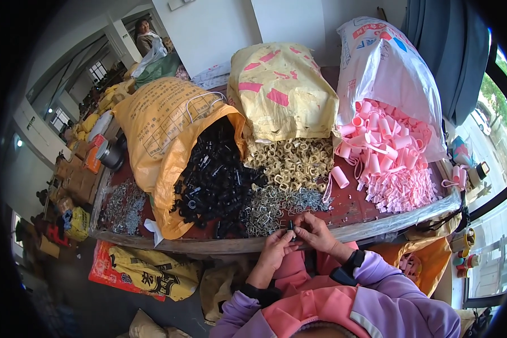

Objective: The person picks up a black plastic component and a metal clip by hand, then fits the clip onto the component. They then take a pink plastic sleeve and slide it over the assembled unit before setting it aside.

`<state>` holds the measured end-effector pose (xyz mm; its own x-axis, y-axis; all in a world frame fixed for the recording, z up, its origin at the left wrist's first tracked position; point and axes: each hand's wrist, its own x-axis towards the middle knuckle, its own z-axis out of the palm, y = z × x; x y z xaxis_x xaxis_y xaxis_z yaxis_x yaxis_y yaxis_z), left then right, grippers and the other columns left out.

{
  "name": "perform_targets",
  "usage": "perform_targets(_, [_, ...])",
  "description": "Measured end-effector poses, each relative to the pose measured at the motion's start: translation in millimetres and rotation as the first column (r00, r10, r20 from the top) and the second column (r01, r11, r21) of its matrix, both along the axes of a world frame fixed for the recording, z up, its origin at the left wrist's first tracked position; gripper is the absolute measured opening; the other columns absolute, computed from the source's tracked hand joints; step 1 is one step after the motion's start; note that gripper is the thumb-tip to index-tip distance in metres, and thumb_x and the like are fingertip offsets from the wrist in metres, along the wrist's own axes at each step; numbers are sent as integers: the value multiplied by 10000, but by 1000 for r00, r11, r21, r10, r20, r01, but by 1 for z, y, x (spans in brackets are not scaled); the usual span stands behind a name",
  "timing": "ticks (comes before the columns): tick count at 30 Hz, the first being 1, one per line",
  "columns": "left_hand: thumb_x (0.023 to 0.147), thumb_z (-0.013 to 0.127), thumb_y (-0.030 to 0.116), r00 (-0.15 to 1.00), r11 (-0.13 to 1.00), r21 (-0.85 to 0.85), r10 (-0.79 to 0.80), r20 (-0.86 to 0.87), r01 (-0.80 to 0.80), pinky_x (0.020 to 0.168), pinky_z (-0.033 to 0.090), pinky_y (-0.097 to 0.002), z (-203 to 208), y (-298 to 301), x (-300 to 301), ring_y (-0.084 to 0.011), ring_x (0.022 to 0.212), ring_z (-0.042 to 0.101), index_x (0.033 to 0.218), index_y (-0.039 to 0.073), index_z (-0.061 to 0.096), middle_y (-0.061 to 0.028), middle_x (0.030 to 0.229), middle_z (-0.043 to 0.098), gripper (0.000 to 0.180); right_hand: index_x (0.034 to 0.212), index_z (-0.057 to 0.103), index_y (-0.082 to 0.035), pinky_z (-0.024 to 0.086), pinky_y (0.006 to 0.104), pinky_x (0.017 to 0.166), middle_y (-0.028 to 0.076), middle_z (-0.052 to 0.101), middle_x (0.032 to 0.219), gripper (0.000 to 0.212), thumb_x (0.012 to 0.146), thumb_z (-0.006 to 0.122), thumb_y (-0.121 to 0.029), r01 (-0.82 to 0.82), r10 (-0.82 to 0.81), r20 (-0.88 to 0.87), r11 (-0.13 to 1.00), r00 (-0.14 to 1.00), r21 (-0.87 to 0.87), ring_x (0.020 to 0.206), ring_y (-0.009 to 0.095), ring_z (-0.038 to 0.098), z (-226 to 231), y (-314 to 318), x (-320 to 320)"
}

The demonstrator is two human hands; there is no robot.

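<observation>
So I've got both hands together just past the near edge of the dark red surface (pixel 352 209), pretty much mid-scene. Fingers of my left hand (pixel 274 250) and my right hand (pixel 318 232) are both pinched around one small black piece (pixel 290 225), which sits upright between them. Too tiny to make out much detail, sorry.

Right beyond my fingers there's a pile of silvery metal bits (pixel 265 217). To the left of that, a heap of black parts (pixel 211 177) is spilling out of an orange sack (pixel 163 112). Straight ahead, beige rings (pixel 292 163) lie at the mouth of a pale yellow sack (pixel 281 79). Over right, pink tubes (pixel 384 135) pour from a white sack (pixel 397 73), with small pink strips (pixel 401 190) heaped on the near side.
</observation>
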<state>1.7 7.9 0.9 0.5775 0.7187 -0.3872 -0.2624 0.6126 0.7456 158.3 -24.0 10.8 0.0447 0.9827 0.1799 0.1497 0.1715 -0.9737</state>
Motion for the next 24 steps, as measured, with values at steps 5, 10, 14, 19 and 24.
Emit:
perform_targets(5, [834,503,152,1000,1000,-8,2,16,-2,656,501,-279,2,-1,-3,-215,764,604,975,36,521,-56,897,581,183,847,499,-24,421,261,575,61,515,735,137,770,582,-102,11,-18,69,995,997,98,652,141,504,4,0,-1])
perform_targets(10, [836,503,164,1000,1000,6,17,23,-17,639,495,-266,3,-4,-6,-205,755,604,971,26,525,-45,878,576,195,845,501,-22,421,257,575,59,517,738,131,773,579,-100,-4,-2,68,996,998,89,657,134,506,5,-1,-4])
perform_targets(14, [840,493,157,998,1000,1,7,57,-7,653,498,-275,-2,-4,-2,-221,768,604,994,30,513,-67,891,579,201,843,503,-23,414,243,573,42,513,738,119,781,572,-97,-11,11,9,998,1000,60,658,108,490,-3,-1,0])
perform_targets(19, [846,473,138,998,1000,5,23,61,-24,668,497,-284,13,5,-13,-235,772,603,1105,41,428,-122,911,580,280,833,502,-24,395,216,575,16,500,739,98,794,560,-93,-35,43,-83,995,996,91,654,73,457,-16,0,0])
perform_targets(24, [838,481,130,995,890,445,82,54,-97,653,488,-282,139,69,-13,-230,782,594,1288,68,153,-182,915,569,560,825,499,-22,383,205,575,8,492,726,97,798,556,-95,-38,36,28,997,999,65,646,69,445,-2,-4,1])
